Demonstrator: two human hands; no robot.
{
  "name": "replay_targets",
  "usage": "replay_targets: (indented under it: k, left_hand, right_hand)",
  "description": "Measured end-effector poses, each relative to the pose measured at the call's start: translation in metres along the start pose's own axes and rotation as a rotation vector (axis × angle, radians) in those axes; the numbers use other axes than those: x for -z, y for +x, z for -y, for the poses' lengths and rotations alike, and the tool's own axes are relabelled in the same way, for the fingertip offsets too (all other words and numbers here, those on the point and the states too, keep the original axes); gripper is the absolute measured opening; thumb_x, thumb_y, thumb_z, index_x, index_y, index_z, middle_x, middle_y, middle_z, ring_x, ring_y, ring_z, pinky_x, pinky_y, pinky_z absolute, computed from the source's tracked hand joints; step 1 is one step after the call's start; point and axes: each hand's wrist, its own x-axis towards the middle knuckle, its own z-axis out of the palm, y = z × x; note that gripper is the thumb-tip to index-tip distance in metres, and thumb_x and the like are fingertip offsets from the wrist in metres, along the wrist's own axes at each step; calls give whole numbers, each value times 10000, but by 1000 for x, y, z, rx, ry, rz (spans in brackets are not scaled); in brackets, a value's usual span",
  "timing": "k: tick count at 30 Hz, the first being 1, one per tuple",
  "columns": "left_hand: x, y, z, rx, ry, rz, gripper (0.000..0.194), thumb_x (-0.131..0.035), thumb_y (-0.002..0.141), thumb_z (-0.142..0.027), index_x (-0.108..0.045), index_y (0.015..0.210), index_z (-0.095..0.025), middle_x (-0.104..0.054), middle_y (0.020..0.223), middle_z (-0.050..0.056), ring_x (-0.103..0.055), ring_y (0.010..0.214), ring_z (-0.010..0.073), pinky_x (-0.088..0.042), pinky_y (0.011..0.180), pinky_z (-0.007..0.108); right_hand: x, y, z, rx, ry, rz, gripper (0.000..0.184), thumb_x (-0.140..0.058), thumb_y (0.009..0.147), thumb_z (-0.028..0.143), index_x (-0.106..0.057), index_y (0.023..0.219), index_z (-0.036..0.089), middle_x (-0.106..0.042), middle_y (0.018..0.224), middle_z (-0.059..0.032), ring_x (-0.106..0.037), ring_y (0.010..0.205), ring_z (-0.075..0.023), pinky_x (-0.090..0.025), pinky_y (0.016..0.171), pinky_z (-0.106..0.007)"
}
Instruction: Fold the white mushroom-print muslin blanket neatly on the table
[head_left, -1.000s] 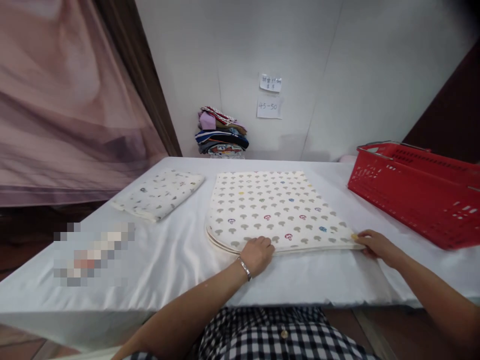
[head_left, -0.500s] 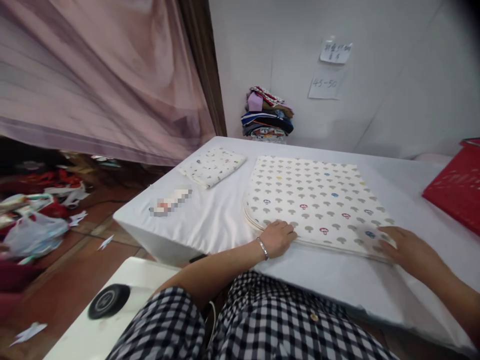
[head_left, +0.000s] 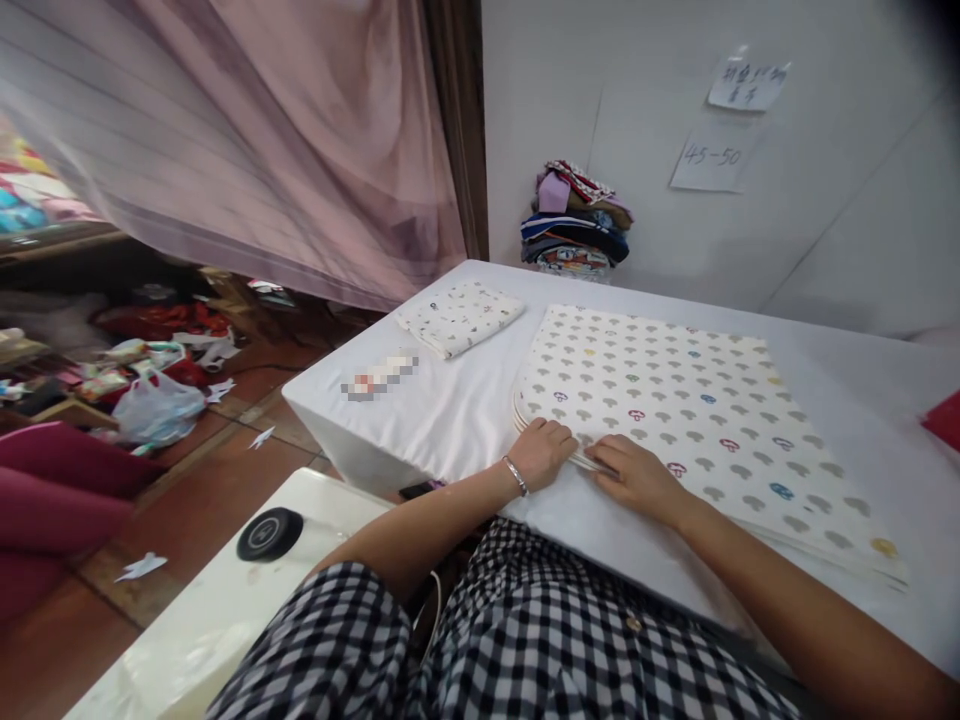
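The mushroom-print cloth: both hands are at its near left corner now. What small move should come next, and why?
Probably pinch the top layer at that corner and lift it. The left hand and right hand rest side by side on the near left corner of the mushroom-print cloth, where several layer edges show on the table.

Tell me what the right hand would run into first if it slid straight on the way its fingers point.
The right hand lies on the near edge of the mushroom-print cloth, fingers pointing left toward the left hand. It would probably meet that hand's fingers first; the gap between them looks very small.
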Motion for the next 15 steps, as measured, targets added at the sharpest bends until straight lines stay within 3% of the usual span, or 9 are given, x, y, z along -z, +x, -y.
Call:
replay_targets:
  k: [5,7,10,13,15]
  left_hand:
    - [9,-13,18,168,-16,-54,166,-421,844,-131,-571,905,-164,-593,926,60,-507,913,194,-355,836,360]
    - [12,-18,25,320,-35,-125,220,-471,810,-138,-555,1012,-164,-580,1060,76,-487,1031,214,-348,891,373]
    - [14,-25,32,652,-130,-186,424,-570,771,-257,-477,1170,-148,-527,1195,111,-478,1103,246,-390,877,366]
    - [14,-27,35,953,-362,-141,552,-603,757,-384,-426,1222,-144,-598,1071,102,-579,967,230,-448,786,333]
    - [14,-25,35,1068,-579,-115,563,-614,755,-387,-412,1228,-159,-648,914,57,-622,840,196,-462,753,310]
  right_hand:
    - [-12,29,15,-23,-63,23,284,-458,852,281,-546,1111,203,-569,934,-64,-522,876,-190,-418,742,-291]
    - [-19,36,19,-55,-80,26,314,-460,847,262,-527,1148,205,-565,965,-67,-520,891,-189,-411,722,-276]
    - [-25,40,23,-109,-98,15,294,-440,844,223,-534,1122,221,-564,968,-54,-519,892,-181,-396,695,-262]
    - [-26,39,24,-128,-97,3,279,-426,842,215,-537,1097,223,-561,948,-39,-517,890,-174,-384,695,-258]
    - [-25,39,24,-133,-79,9,275,-423,845,226,-536,1096,221,-561,945,-36,-517,893,-171,-381,705,-257]
